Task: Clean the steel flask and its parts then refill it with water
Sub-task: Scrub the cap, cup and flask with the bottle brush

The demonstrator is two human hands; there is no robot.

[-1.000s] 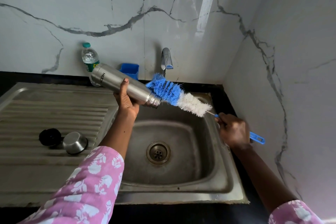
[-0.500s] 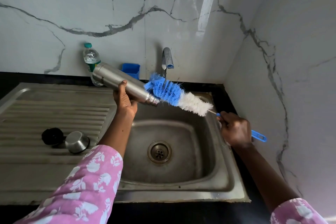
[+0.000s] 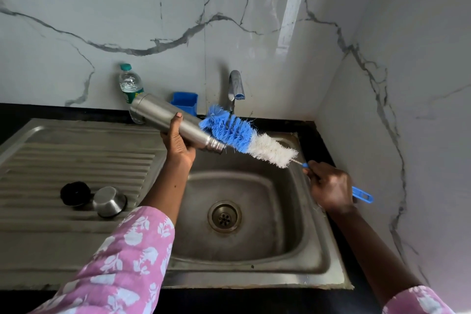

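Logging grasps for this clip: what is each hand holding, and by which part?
The left hand grips the steel flask around the middle of its body. The right hand grips the bottle brush by its blue handle, below the bristles.

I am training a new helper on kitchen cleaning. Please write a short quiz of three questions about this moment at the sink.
1. True or false: the bottle brush is already deep inside the steel flask.
2. Which hand has its grip on the flask? A) left hand B) right hand C) both
3. Fill in: the steel cup and the black cap lie on the ____ beside the sink basin.

Key
1. False: all the bristles are outside, next to the mouth.
2. A; the right hand holds the brush handle.
3. Draining board.
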